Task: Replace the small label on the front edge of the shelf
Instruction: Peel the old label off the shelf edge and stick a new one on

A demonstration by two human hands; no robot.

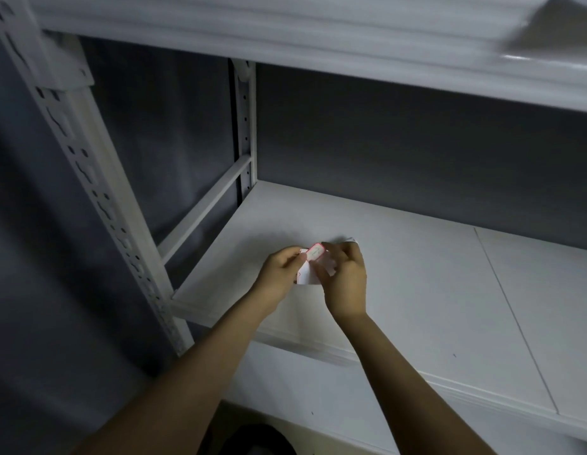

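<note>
Both hands meet over the white shelf board (pixel 417 277), a little behind its front edge (pixel 318 351). My left hand (pixel 280 274) pinches a folded white backing sheet (pixel 304 275). My right hand (pixel 346 280) pinches a small white label with a red border (pixel 315 251) at the top of that sheet, its fingers also over more of the paper. The label is partly lifted; whether it is free of the sheet I cannot tell. No label shows on the visible stretch of the front edge.
A white slotted upright (pixel 88 178) stands at the left, with a side rail (pixel 203 205) running back to the rear post (pixel 246 126). The upper shelf (pixel 318 34) overhangs close above. A dark wall lies behind, and a seam (pixel 515 320) crosses the board at the right.
</note>
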